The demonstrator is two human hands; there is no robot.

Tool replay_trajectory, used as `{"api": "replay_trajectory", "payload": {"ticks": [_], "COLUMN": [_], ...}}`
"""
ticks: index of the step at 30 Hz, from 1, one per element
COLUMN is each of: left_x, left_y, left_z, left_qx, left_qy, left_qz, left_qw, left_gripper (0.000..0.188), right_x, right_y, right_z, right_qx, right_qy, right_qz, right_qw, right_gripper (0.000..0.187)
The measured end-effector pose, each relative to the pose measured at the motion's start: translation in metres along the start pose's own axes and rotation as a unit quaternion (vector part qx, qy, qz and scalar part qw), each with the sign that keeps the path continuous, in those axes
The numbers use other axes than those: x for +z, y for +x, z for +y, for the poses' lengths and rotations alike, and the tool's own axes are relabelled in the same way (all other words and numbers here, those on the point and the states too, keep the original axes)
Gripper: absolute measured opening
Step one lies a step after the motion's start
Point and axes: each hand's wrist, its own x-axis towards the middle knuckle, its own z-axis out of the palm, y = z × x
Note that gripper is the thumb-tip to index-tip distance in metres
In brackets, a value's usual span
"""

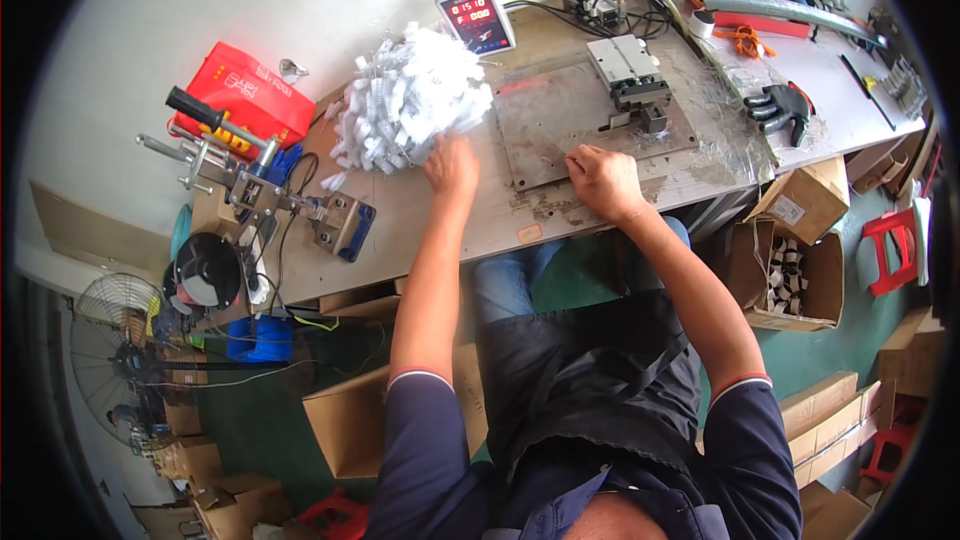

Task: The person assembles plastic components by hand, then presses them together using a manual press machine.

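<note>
A heap of small white and clear plastic pieces (pixel 400 100) lies on the workbench, left of the middle. My left hand (pixel 453 166) is at its near right edge, fingers curled in; whatever they may hold is hidden. My right hand (pixel 604 181) rests over the front edge of a flat metal plate (pixel 545 130), with thumb and fingers closed together. Nothing I can name shows between them. Beyond that hand, a small metal fixture (pixel 630 75) with a dark clamping block stands on the plate. Behind the heap is a counter box (pixel 476 15) with a lit red display.
At the left stands a lever hand press (pixel 250 175) beside a red box (pixel 245 95) and a fan (pixel 115 360). A black glove (pixel 780 112), orange cord (pixel 747 42) and long strips lie at the right. Cardboard boxes (pixel 785 285) and a red stool (pixel 890 252) are below.
</note>
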Motion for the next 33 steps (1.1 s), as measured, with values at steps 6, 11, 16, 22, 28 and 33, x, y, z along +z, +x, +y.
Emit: {"api": "replay_trajectory", "payload": {"ticks": [6,11,16,22,28,33], "left_x": [-0.01,-0.031,-0.022,-0.024,-0.03,-0.031], "left_y": [-0.01,-0.022,-0.024,-0.045,-0.043,-0.041], "left_z": [-0.006,0.002,-0.005,-0.002,-0.009,-0.013], "left_qx": [0.001,-0.172,-0.136,-0.032,-0.017,-0.049], "left_qy": [-0.056,-0.504,-0.37,-0.179,-0.133,-0.143], "left_qz": [-0.041,-0.165,-0.069,0.069,0.156,0.167], "left_qw": [0.998,0.83,0.917,0.981,0.979,0.974], "left_gripper": [0.024,0.014,0.017,0.018,0.015,0.013], "right_x": [-0.001,-0.001,0.003,0.003,0.002,0.001], "right_y": [-0.003,-0.003,-0.003,-0.005,-0.003,-0.005], "right_z": [0.008,0.011,0.007,0.011,0.008,0.007], "right_qx": [-0.002,-0.01,-0.014,-0.009,-0.012,-0.01], "right_qy": [0.005,0.006,0.012,0.0,-0.002,0.002], "right_qz": [0.005,0.006,0.01,0.012,0.015,0.008], "right_qw": [1.0,1.0,1.0,1.0,1.0,1.0], "right_gripper": [0.014,0.013,0.012,0.012,0.012,0.012]}}
